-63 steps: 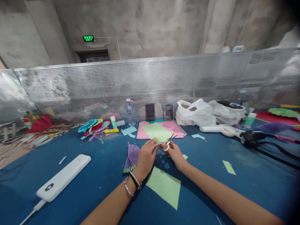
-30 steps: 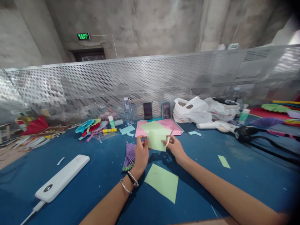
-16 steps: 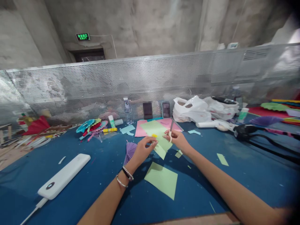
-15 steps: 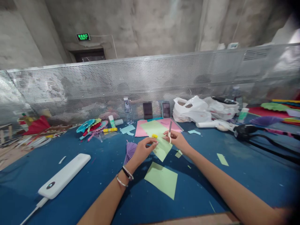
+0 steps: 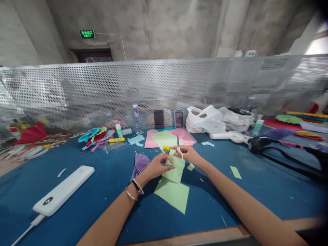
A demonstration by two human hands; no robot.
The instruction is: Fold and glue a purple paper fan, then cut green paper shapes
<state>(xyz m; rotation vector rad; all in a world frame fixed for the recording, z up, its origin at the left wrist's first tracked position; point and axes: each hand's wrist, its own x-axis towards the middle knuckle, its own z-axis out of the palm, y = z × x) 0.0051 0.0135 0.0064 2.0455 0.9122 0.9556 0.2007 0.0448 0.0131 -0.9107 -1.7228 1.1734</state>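
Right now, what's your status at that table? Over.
Left hand pinching green paper piece. Right hand gripping scissors, blades pointing up. Purple fan lies nearby, clear of the blades.

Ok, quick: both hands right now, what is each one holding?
Left hand: closed, pinching the light green paper piece.
Right hand: closed on the small scissors.

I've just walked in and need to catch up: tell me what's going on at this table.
A person works at a blue table strewn with craft paper. The left hand holds up a light green paper piece, and the right hand holds small scissors at its top edge, blades pointing away. A larger green sheet lies flat below, and a purple paper fan rests beside the left hand.
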